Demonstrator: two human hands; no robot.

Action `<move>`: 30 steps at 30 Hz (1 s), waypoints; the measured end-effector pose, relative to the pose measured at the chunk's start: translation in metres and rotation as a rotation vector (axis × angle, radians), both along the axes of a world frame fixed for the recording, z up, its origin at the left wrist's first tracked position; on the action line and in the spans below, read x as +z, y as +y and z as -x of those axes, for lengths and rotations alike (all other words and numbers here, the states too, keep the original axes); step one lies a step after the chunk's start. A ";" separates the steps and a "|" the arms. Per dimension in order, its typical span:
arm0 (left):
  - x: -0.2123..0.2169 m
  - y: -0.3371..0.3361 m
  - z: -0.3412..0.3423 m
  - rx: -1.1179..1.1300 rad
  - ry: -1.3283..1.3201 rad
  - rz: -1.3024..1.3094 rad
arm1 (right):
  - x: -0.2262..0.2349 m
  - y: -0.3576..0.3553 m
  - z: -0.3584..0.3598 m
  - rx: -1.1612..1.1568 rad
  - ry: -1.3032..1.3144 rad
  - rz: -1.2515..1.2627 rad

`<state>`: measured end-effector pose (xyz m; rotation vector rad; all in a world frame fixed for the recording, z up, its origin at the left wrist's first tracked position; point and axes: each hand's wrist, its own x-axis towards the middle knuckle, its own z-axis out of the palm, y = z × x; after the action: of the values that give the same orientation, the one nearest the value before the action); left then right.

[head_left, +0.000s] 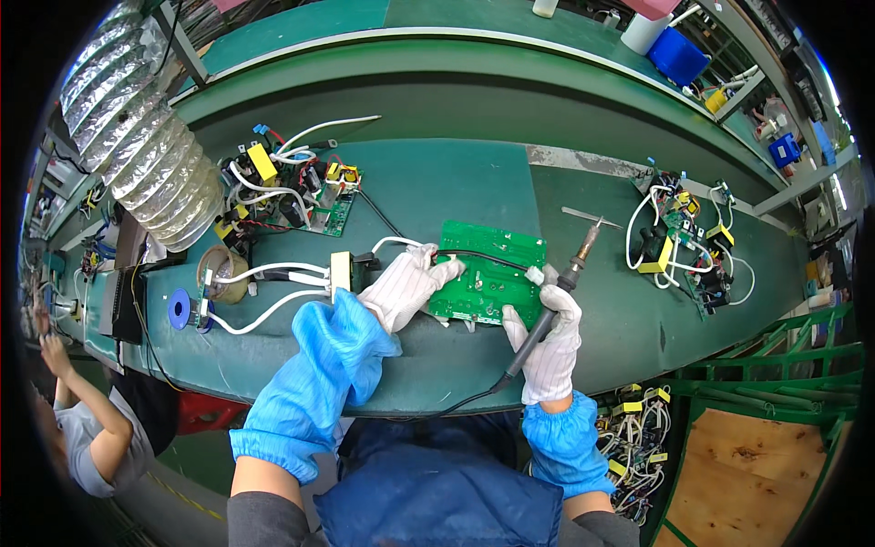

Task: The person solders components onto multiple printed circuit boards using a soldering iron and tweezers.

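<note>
Here, the green circuit board [489, 273] lies tilted near the middle of the green bench top [437, 182], its near edge propped between two white-gloved hands. The left hand [406, 283] comes in from the near left in a blue sleeve cover and grasps the board's left edge, fingers curled over it, touching a black wire [483, 258] that runs across the board's face. The right hand [551, 342], just right of the board, is clenched around the dark handle of a soldering iron [565, 283]; the iron slants up and to the far right, its metal tip pointing away from the board, and its black cord trails back toward the near edge of the bench. The thumb of that hand rests against the board's right edge.

Left of the board, a small cream-coloured component [341, 271] with white cables [264, 292] lies close to the left wrist, and further left sit a roll of tape [223, 273] and a blue spool [180, 310]. On the far left, a populated board with yellow parts and white wires [287, 187] rests beside a ribbed silver duct hose [146, 137]. A second wired board [684, 237] lies well apart on the right, with a pair of tweezers [591, 217] between it and the iron. Another person's arm [82, 401] shows at the near left edge.
</note>
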<state>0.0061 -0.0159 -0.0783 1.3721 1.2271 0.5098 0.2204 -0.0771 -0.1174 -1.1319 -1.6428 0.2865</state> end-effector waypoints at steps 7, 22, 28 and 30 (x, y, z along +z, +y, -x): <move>-0.017 0.016 -0.002 0.196 0.232 -0.157 | -0.002 -0.003 -0.002 -0.098 0.027 0.047; 0.054 -0.125 0.063 0.376 0.522 -0.842 | 0.051 -0.019 0.025 -0.206 0.987 0.615; 0.026 -0.226 0.129 -0.001 0.952 -0.745 | 0.008 -0.015 -0.005 -0.106 0.120 0.062; 0.013 -0.239 0.124 -0.067 1.042 -0.784 | 0.009 -0.012 -0.002 -0.133 0.158 0.065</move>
<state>-0.1178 -0.2544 -0.0652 2.5129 1.8844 0.1948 0.2224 -0.0888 -0.1083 -1.2308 -1.4221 0.3366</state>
